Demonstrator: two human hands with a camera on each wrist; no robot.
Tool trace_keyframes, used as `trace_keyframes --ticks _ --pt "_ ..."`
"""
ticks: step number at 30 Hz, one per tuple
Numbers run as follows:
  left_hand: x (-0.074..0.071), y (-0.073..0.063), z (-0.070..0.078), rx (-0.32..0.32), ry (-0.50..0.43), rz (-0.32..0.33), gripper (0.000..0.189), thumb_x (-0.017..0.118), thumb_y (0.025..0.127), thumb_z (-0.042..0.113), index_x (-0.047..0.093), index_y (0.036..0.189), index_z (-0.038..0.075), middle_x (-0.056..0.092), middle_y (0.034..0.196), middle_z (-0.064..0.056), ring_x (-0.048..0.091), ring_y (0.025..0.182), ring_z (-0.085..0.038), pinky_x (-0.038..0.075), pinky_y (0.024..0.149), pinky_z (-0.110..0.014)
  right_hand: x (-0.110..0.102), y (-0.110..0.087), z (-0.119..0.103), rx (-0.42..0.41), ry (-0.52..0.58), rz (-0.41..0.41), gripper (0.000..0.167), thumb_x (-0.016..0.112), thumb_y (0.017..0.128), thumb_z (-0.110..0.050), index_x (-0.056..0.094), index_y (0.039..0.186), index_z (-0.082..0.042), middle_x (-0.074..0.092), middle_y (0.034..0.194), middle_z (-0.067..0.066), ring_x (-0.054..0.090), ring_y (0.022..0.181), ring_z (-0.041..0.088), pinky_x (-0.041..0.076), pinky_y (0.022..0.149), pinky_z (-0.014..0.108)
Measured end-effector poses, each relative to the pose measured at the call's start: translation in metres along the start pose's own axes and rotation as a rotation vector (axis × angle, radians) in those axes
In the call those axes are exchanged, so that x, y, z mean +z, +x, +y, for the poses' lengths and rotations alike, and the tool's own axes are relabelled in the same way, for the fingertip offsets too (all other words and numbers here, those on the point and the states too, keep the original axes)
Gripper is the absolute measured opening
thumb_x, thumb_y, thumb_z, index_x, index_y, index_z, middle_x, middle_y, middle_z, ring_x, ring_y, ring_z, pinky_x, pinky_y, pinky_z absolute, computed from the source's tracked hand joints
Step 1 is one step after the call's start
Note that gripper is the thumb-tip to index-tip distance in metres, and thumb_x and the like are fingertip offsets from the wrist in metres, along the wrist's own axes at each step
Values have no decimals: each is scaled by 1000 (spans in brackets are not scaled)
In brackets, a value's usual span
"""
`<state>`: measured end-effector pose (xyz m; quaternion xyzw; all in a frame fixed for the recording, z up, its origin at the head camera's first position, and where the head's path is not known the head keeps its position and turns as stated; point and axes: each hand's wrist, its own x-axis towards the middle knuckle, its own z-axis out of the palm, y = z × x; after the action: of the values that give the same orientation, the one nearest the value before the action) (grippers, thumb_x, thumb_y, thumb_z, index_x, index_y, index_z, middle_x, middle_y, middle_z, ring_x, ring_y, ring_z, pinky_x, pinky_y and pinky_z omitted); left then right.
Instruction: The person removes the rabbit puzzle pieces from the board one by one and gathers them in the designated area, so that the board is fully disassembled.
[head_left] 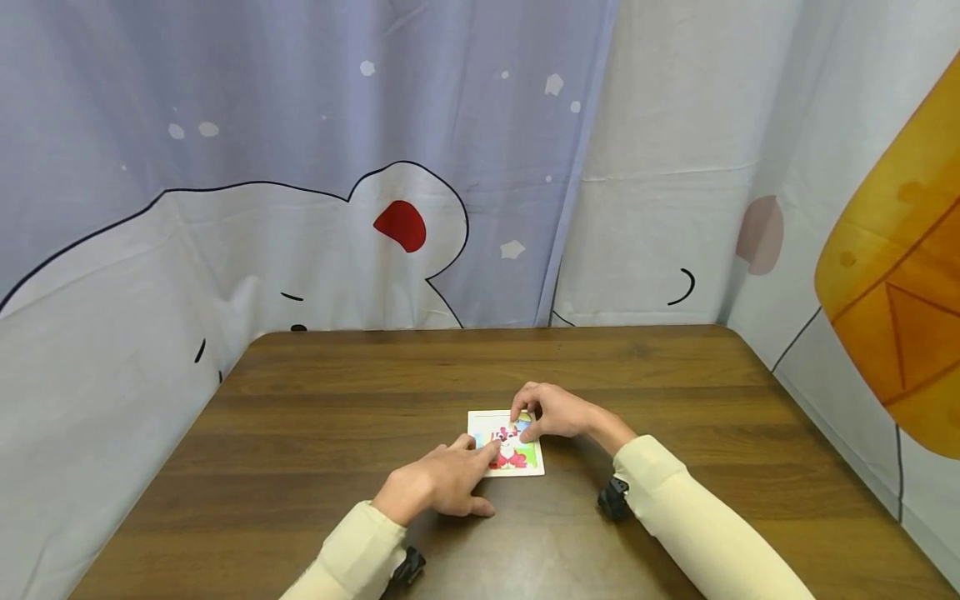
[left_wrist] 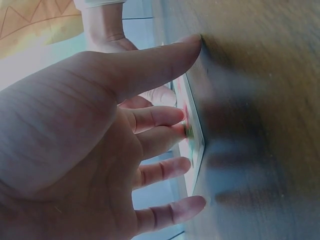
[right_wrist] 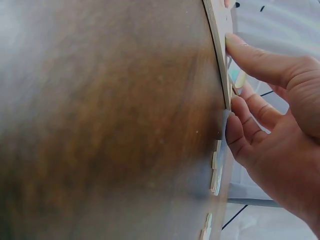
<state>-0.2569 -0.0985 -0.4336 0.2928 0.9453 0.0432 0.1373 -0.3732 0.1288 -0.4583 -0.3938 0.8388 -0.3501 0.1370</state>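
Observation:
A square picture puzzle (head_left: 517, 472) with a white border and a red cartoon animal lies on the table. My left hand (head_left: 452, 477) rests its extended fingertips on the puzzle's left part, the thumb held apart over the table. At the upper right corner, my right hand (head_left: 558, 412) curls its thumb and fingers around a small puzzle piece (right_wrist: 240, 80). That piece shows yellow and green and stands tilted above the board (right_wrist: 216, 35). The right thumb tip is right at the board's surface, and the other fingers bend at its edge.
A brown wooden table (head_left: 337, 392) carries the puzzle. In the right wrist view, loose flat pieces (right_wrist: 216, 170) lie on the tabletop beyond the board. A printed curtain (head_left: 510, 167) hangs behind the table and along its sides.

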Motion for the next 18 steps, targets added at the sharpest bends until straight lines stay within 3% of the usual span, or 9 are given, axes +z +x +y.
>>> trace_keyframes --ticks 11,18 --pt "1 -1 0 1 -5 6 87 75 85 53 38 152 12 60 135 7 40 136 -24 45 100 -43 -2 -1 6 49 67 61 16 79 82 1 76 94 -7 67 90 3 56 80 16 48 70 26" --pt "1 -1 1 9 -9 8 88 75 85 52 37 153 10 59 136 7 39 136 -25 44 101 -44 -8 -4 6 56 141 61 21 76 83 4 76 103 -2 72 94 7 56 79 15 48 69 26"
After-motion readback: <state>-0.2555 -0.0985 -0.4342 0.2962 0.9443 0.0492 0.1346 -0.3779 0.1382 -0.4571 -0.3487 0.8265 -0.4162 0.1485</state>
